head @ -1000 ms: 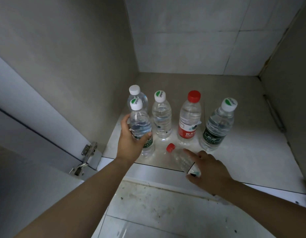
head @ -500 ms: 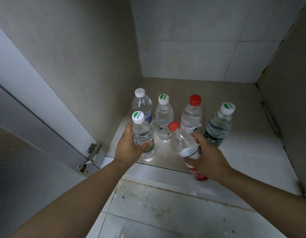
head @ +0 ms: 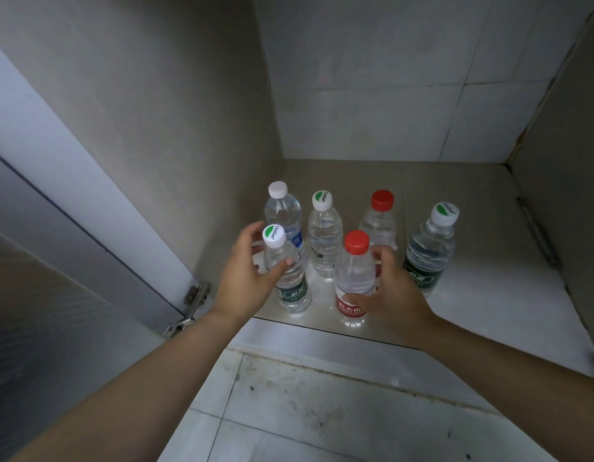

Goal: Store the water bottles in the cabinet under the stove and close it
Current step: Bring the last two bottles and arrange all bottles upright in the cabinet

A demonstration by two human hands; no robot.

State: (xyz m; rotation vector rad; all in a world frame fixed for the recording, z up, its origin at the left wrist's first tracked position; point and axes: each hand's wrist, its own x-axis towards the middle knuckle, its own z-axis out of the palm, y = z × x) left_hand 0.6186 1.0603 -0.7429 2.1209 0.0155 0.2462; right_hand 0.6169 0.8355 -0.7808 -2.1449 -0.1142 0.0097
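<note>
Several water bottles stand upright on the cabinet floor (head: 489,295). My left hand (head: 244,281) wraps loosely around the front-left bottle with a white-green cap and dark green label (head: 289,278); the thumb touches its front and the fingers curl behind. My right hand (head: 390,295) grips the front red-capped bottle with a red label (head: 354,278), which stands upright near the front edge. Behind them stand a white-capped bottle (head: 282,208), a white-green capped bottle (head: 324,231), a second red-capped bottle (head: 380,218) and, at the right, a dark-labelled bottle (head: 429,251).
The cabinet door (head: 55,295) stands open at the left, with a metal hinge (head: 192,301) at its base. Tiled walls close the cabinet at the back and both sides. A stained white tile floor (head: 322,411) lies in front of the cabinet sill.
My right hand picked up the red-capped bottle that lay on its side and set it upright at the front. My left hand stayed on the front-left bottle. The view shifted slightly back.
</note>
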